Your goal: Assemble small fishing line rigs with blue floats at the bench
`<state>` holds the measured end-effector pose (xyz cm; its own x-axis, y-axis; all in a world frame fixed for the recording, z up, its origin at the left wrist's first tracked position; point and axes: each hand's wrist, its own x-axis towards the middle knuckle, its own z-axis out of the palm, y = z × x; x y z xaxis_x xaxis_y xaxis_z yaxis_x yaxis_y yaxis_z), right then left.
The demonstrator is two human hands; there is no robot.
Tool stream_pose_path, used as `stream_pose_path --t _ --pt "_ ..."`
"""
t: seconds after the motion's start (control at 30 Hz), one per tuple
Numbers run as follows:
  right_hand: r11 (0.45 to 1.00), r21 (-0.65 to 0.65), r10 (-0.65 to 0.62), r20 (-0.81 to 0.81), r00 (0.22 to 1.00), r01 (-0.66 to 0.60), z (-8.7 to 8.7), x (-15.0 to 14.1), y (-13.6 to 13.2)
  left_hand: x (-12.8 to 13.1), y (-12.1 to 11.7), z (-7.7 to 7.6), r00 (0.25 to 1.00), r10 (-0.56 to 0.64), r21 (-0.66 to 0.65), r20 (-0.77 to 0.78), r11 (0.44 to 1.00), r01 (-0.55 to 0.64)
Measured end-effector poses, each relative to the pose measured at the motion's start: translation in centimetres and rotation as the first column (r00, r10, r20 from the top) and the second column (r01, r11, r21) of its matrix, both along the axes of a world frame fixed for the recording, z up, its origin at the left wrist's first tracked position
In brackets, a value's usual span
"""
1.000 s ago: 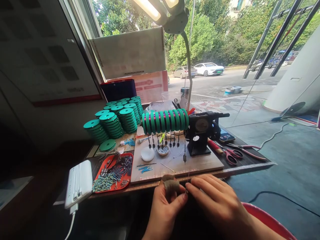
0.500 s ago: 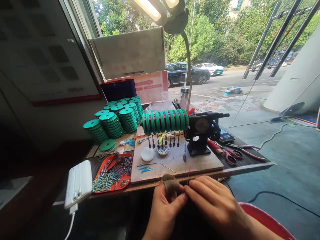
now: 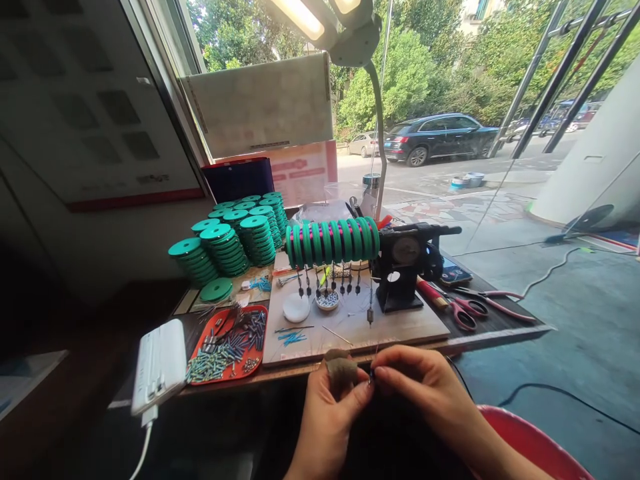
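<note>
My left hand is closed in a pinch, with brown cloth wraps on its fingers. Between its thumb and fingertip sits a tiny shiny metal piece, too small to name. Right beside it, my right hand pinches with thumb and forefinger at a thin line running up towards the bench. Beyond both hands, a row of green spools wound with purple line is mounted on a black winding machine. Small dark weights hang below the spools.
A red tray of small parts lies left, near a white power bank. Stacked green spools stand behind. The board carries a white dish and a bowl of beads. Scissors and pliers lie right.
My right hand's fingers have gone from lying extended together to a raised, bent pinch by the left fingertips. The left hand has hardly moved. Outside, a dark car has passed rightwards.
</note>
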<state>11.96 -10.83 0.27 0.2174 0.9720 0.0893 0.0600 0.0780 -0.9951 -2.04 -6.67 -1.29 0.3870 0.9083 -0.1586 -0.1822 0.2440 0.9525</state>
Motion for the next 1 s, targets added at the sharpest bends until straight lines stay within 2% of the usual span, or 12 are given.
stream_pose_path --t 0.2,0.33,0.5,0.77,1.0 --pt "0.999 -0.028 0.021 -0.092 0.996 -0.024 0.4 0.1 0.6 -0.1 0.2 0.7 0.994 -0.107 -0.086 0.017 0.990 0.108" --pt "0.995 -0.055 0.076 -0.130 0.989 -0.084 0.4 0.4 0.8 -0.1 0.2 1.0 0.995 -0.101 -0.089 -0.021 0.991 0.098" --pt "0.987 -0.064 0.134 -0.141 0.981 -0.145 0.3 0.5 0.9 0.1 0.3 0.7 0.994 -0.106 -0.104 0.002 0.989 0.106" --pt "0.975 -0.037 0.220 0.042 0.975 -0.219 1.1 0.8 1.1 0.1 0.4 1.3 0.994 -0.105 -0.106 0.008 0.989 0.105" --pt "0.957 -0.043 0.288 0.236 0.928 -0.286 2.3 0.9 1.1 0.1 0.4 1.5 0.991 -0.131 -0.118 0.037 0.984 0.134"
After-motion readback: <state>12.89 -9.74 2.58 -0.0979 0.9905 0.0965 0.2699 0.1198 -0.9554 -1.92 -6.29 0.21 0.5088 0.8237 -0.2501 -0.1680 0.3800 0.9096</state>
